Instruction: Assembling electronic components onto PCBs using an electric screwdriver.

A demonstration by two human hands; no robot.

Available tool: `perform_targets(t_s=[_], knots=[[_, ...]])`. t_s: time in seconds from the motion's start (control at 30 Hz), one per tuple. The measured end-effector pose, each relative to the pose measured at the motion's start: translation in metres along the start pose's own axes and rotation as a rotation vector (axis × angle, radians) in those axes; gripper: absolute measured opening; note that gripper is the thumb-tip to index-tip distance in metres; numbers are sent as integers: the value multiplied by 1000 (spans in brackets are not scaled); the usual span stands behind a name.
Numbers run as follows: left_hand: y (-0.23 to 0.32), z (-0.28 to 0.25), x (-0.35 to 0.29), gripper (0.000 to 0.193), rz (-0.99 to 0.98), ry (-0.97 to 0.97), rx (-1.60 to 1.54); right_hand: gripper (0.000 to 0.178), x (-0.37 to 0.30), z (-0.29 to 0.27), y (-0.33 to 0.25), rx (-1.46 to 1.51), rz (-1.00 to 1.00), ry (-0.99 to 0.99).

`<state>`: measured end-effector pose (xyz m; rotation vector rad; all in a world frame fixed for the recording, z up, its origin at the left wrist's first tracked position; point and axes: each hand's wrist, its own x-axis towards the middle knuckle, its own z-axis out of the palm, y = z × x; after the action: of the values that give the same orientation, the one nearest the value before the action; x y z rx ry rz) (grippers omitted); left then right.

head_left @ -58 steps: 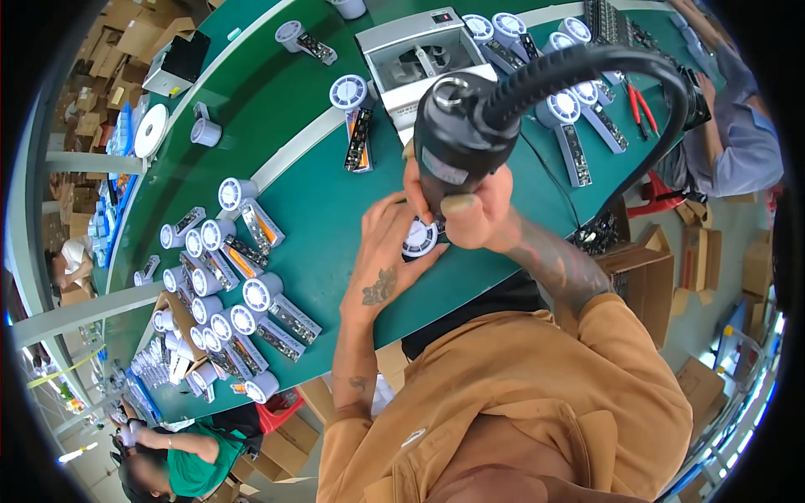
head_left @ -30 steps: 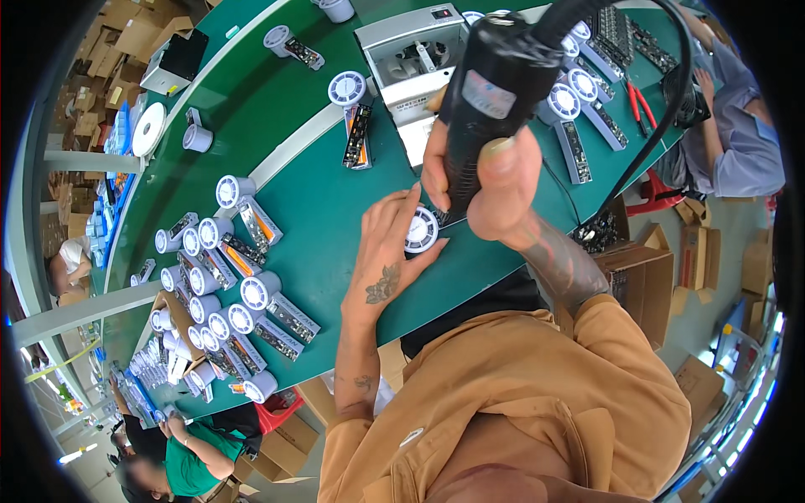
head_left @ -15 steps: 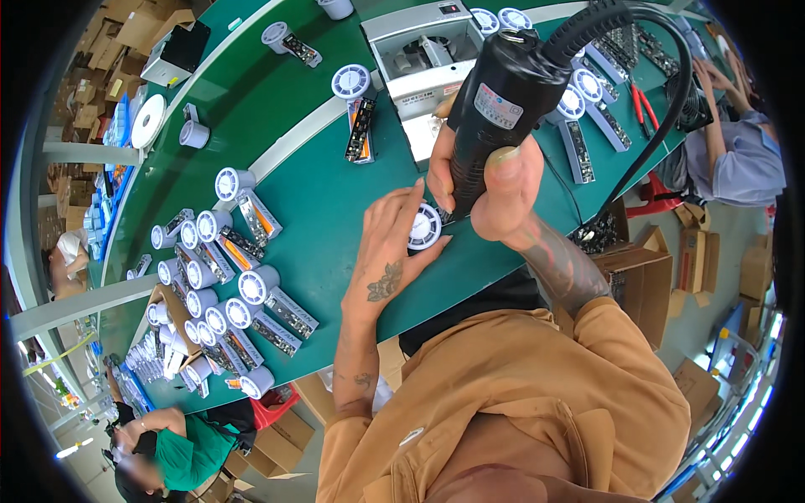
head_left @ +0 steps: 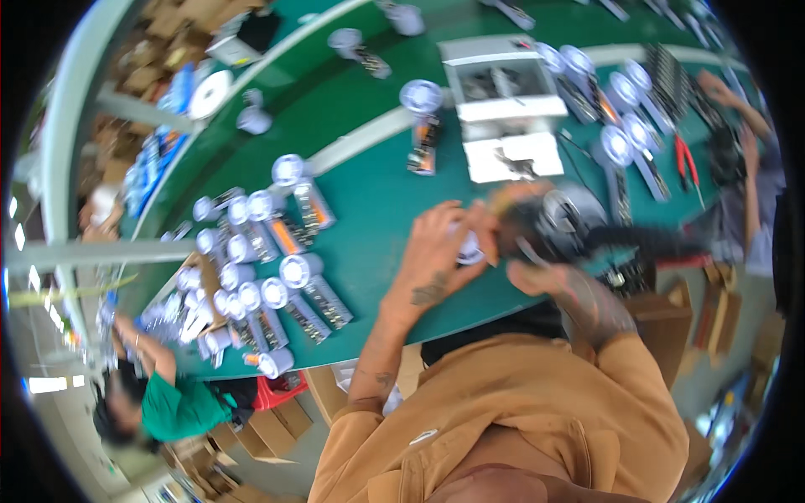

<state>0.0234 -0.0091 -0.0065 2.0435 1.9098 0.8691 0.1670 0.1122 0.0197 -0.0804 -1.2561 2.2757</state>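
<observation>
My left hand is closed around a white round-capped part with a slotted face, low over the green table near its front edge. Its fingers hide most of the part. Just to the right, my right hand grips a black corded power tool, smeared by motion. The tool's body lies tilted, its thick cord running off to the right. Its tip is near the part, but blur hides whether they touch.
Many similar white-capped units with circuit boards crowd the table's left. A white-grey machine stands ahead, with more units and red-handled pliers to its right. A co-worker's hands are at far right, and a person in green sits at left.
The view has shifted, so the table's things appear farther right. My right hand has swung the power tool from upright to a tilt toward the right. My left hand still holds the white part.
</observation>
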Motion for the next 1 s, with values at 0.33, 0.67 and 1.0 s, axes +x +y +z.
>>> perform_targets(t_s=[0.33, 0.67, 1.0], knots=[[0, -139, 8, 50, -224, -34, 293, 70, -42, -27, -40, 134, -510, 424], [-269, -181, 94, 56, -475, -160, 500, 58, -74, -54, 19, 274, -213, 720], [-459, -196, 53, 39, -741, 486, 739, 64, -70, -56, 11, 260, -228, 651]])
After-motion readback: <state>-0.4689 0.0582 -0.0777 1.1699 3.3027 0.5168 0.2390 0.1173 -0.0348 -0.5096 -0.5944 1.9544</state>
